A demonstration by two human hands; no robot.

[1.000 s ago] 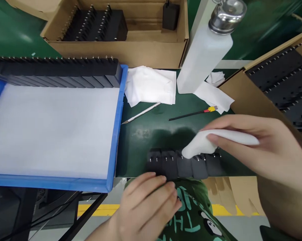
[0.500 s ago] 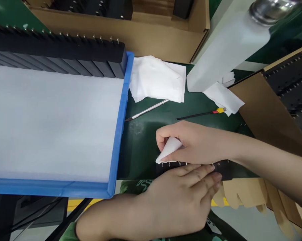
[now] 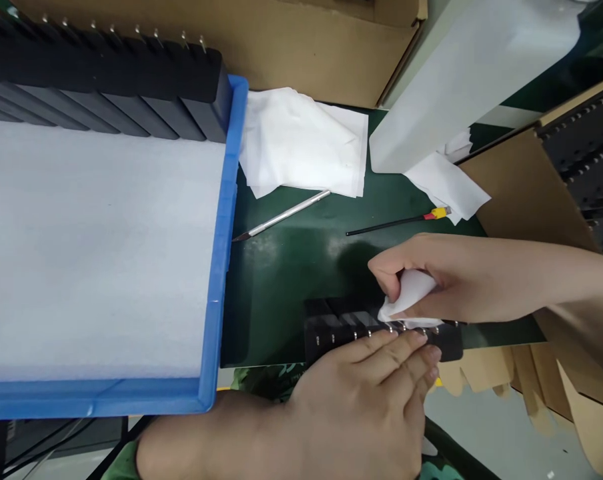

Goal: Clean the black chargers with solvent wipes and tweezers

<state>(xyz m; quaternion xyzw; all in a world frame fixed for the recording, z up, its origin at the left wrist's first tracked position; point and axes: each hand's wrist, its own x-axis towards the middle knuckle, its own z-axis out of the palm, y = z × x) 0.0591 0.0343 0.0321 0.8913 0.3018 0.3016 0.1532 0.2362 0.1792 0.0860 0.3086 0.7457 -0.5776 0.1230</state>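
Note:
A long black block (image 3: 331,327) with a row of small metal pins lies along the front edge of the green table. My left hand (image 3: 366,393) rests across its near side, fingers stretched out flat and close together; the thumb is hidden. My right hand (image 3: 431,280) pinches a folded white cloth or paper wipe (image 3: 411,293) and presses it on the right part of the block's top. Part of the block is covered by the wipe and both hands.
A blue tray (image 3: 216,287) with a white lining holds a row of similar black blocks (image 3: 131,80). Beyond my hands are white sheets (image 3: 306,147), a craft knife (image 3: 284,217), a thin black stick (image 3: 386,227) and a white bottle (image 3: 461,87). Cardboard boxes (image 3: 321,53) stand behind and right.
My right hand has slid rightward along the block with the wipe, uncovering the block's left part. My left hand stays on the block. The view has shifted slightly.

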